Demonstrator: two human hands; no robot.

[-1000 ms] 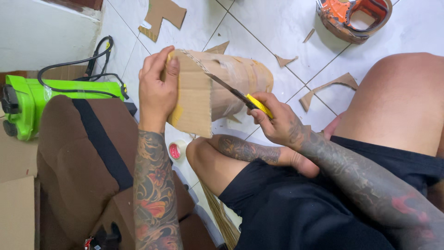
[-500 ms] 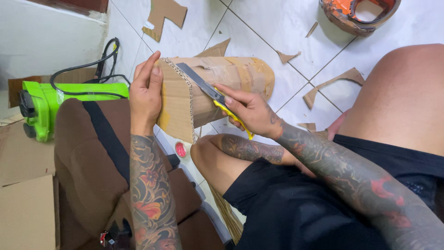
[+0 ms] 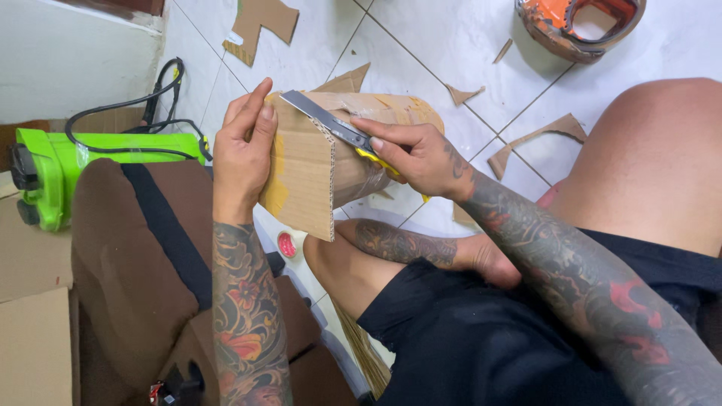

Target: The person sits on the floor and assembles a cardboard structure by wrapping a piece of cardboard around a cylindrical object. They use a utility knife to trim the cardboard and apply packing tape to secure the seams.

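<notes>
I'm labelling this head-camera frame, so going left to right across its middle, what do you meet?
Green machine → brown cushion → left hand → cardboard piece → utility knife → right hand → bare knee.

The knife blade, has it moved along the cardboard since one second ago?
Yes. The knife blade has slid up toward the cardboard's top corner, nearer the left hand.
</notes>
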